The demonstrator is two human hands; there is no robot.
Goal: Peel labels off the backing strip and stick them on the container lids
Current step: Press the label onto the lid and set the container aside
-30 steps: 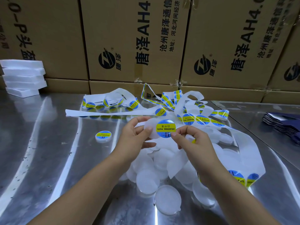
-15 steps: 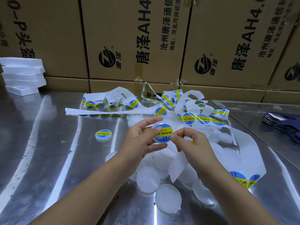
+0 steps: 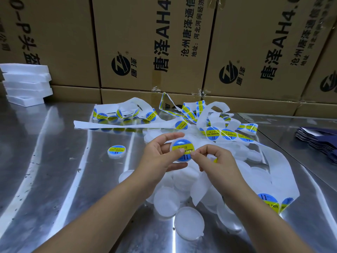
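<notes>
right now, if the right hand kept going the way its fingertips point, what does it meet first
The labelled lid held by the left hand. The right hand points left, and its fingertips seem to touch the lid's right edge.

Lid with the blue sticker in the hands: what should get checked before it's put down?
1. Label sits on the held lid: ok.
2. Label's right edge pressed flat: cannot tell, the right hand fingers cover it.
3. Left hand grips the held lid: ok.
4. Bare table beside the finished lid for setting it down: ok.
5. Blank lids waiting in the pile: ok.
6. More stickers on the backing strip: ok.
</notes>
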